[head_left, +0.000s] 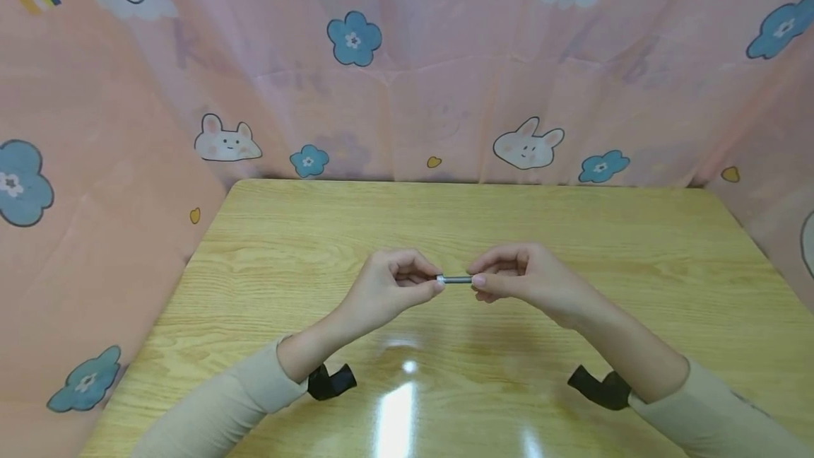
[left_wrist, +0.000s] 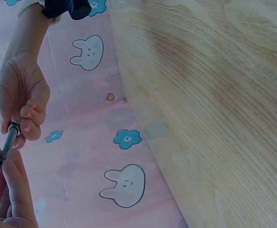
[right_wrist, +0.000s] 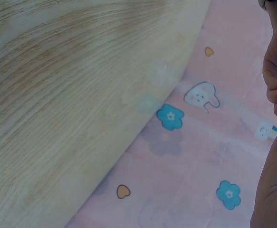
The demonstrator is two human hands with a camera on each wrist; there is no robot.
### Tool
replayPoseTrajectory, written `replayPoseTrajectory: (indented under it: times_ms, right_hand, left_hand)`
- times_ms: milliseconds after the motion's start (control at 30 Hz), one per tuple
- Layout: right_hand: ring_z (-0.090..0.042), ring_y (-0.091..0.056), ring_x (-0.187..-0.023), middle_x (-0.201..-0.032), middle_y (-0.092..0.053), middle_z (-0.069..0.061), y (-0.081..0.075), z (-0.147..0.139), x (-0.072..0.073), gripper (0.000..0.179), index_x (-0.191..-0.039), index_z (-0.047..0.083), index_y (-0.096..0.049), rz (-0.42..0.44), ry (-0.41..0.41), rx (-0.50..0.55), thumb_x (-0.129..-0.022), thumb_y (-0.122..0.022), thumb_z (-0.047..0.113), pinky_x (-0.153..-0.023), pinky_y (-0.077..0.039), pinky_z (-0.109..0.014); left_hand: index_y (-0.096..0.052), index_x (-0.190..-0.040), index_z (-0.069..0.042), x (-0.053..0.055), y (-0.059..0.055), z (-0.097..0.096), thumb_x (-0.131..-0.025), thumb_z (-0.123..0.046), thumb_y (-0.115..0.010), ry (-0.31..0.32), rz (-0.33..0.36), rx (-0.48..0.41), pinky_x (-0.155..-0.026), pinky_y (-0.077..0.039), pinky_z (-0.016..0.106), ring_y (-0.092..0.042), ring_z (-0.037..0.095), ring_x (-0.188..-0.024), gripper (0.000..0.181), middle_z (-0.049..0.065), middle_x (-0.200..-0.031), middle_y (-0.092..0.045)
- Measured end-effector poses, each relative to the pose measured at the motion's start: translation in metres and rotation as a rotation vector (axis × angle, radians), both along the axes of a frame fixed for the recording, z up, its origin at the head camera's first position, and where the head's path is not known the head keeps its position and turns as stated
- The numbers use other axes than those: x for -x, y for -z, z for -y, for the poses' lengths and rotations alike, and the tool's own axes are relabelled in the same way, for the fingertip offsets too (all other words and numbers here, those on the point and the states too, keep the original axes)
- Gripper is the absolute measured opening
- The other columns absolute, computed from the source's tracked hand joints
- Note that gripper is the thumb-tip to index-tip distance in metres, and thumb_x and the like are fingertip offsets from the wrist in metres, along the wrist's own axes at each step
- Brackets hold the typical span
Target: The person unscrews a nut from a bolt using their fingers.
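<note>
Bolt (head_left: 456, 280) spans the gap between two hands in the head view, lying roughly level and apparently clear of the tabletop (head_left: 305, 232). Left hand (head_left: 384, 292) pinches one end between thumb and fingers; right hand (head_left: 537, 287) pinches the other. Principal risk, as judged: the part is slim and smooth, so loosening both pinches together would drop it. It could then bounce or roll across the glossy surface.

Left wrist view: the threaded shank shows between the fingertips. A thicker metal piece (left_wrist: 14, 126), possibly a nut, sits at the right hand's end. Should it be loose on the thread, a pull outward or a tilt could shed it; should it be threaded askew, twisting could bind it. Which applies cannot be determined.

Right wrist view: both hands are cut by the frame edge and their grip cannot be verified. Any slip at that contact would go unseen from this camera.
</note>
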State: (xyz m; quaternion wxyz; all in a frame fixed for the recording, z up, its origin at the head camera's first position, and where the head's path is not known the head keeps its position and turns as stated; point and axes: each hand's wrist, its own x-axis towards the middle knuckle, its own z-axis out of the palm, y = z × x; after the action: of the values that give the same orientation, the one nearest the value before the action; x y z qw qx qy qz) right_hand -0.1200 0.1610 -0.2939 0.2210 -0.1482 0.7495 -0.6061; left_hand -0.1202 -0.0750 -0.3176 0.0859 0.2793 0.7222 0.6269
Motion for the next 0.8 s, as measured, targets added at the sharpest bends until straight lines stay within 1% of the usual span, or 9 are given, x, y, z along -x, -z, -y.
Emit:
replayPoseTrajectory:
  times_ms: [67,200,300,400,500,567,667,733,800]
  right_hand:
    - [-0.022,-0.065,-0.081,-0.088,-0.065,-0.012,0.0003,-0.0001,-0.0004,0.032,-0.107,-0.013,-0.058,-0.009,0.019,-0.005,-0.087,-0.066,0.01,-0.077,-0.055,-0.033]
    - [-0.021,-0.064,-0.08,-0.087,-0.066,-0.009,0.0004,0.0,-0.0012,0.032,-0.106,-0.011,-0.059,-0.031,0.053,-0.024,-0.083,-0.07,0.01,-0.076,-0.054,-0.03]
    - [-0.019,-0.064,-0.079,-0.088,-0.065,-0.01,0.0012,0.0,-0.0018,0.03,-0.103,-0.01,-0.061,-0.053,0.058,-0.016,-0.081,-0.071,0.008,-0.074,-0.055,-0.029]
    - [-0.019,-0.065,-0.083,-0.096,-0.064,-0.013,0.0019,-0.0003,-0.0027,0.032,-0.105,-0.01,-0.06,-0.069,0.053,0.013,-0.08,-0.072,0.006,-0.074,-0.055,-0.031]
    - [-0.02,-0.065,-0.086,-0.102,-0.063,-0.015,0.0026,-0.0008,-0.0021,0.035,-0.112,-0.009,-0.058,-0.08,0.054,0.018,-0.084,-0.069,0.008,-0.077,-0.055,-0.032]
    - [-0.021,-0.066,-0.085,-0.101,-0.064,-0.015,0.0027,-0.0011,-0.0012,0.035,-0.114,-0.009,-0.056,-0.069,0.049,0.004,-0.087,-0.065,0.012,-0.077,-0.055,-0.033]
    - [-0.023,-0.067,-0.08,-0.092,-0.066,-0.017,0.0022,-0.0014,-0.0006,0.035,-0.112,-0.012,-0.057,-0.03,0.041,-0.021,-0.091,-0.061,0.015,-0.075,-0.056,-0.035]
    - [-0.023,-0.067,-0.079,-0.09,-0.067,-0.017,0.0021,-0.0016,-0.001,0.035,-0.11,-0.013,-0.058,-0.007,0.04,-0.027,-0.091,-0.062,0.015,-0.075,-0.056,-0.035]
    - [-0.021,-0.067,-0.079,-0.089,-0.066,-0.016,0.0027,-0.0019,-0.0018,0.032,-0.108,-0.013,-0.059,-0.006,0.048,-0.021,-0.089,-0.064,0.013,-0.075,-0.056,-0.034]
  left_hand:
    - [-0.067,-0.092,0.004,0.0,0.0004,0.0002,-0.085,-0.002,-0.066,0.0,0.002,0.001,-0.066,-0.056,0.03,-0.066,0.026,-0.076,0.01,0.012,-0.087,-0.066]
    - [-0.067,-0.093,0.004,0.0003,0.0001,0.0007,-0.085,-0.003,-0.066,-0.002,0.0,0.004,-0.066,-0.056,0.03,-0.066,0.02,-0.075,0.011,0.012,-0.088,-0.067]
    - [-0.067,-0.093,0.003,0.0001,-0.0001,0.0011,-0.085,-0.003,-0.066,-0.002,0.0,0.004,-0.066,-0.056,0.03,-0.066,0.023,-0.076,0.011,0.012,-0.088,-0.066]
    - [-0.067,-0.093,0.003,0.0,-0.0002,0.0012,-0.085,-0.003,-0.066,-0.004,0.005,0.006,-0.066,-0.056,0.03,-0.066,0.026,-0.076,0.011,0.012,-0.088,-0.066]
    - [-0.067,-0.093,0.003,-0.0001,-0.0004,0.0013,-0.085,-0.003,-0.066,-0.012,0.009,0.01,-0.066,-0.056,0.03,-0.065,0.022,-0.076,0.011,0.012,-0.089,-0.066]
    - [-0.067,-0.093,0.003,-0.0003,-0.0006,0.0012,-0.085,-0.003,-0.067,-0.017,0.007,0.014,-0.066,-0.056,0.029,-0.065,0.017,-0.075,0.011,0.011,-0.089,-0.066]
    - [-0.067,-0.093,0.003,-0.0006,-0.0007,0.0006,-0.084,-0.003,-0.067,-0.018,0.001,0.012,-0.066,-0.056,0.03,-0.065,0.014,-0.075,0.01,0.011,-0.089,-0.066]
    - [-0.067,-0.093,0.003,-0.0007,-0.0004,0.0002,-0.084,-0.003,-0.067,-0.016,0.0,0.011,-0.067,-0.056,0.03,-0.065,0.016,-0.075,0.01,0.011,-0.089,-0.066]
    - [-0.067,-0.093,0.003,-0.0009,0.0001,0.0002,-0.085,-0.003,-0.067,-0.012,0.004,0.009,-0.067,-0.056,0.03,-0.065,0.019,-0.076,0.01,0.011,-0.089,-0.066]
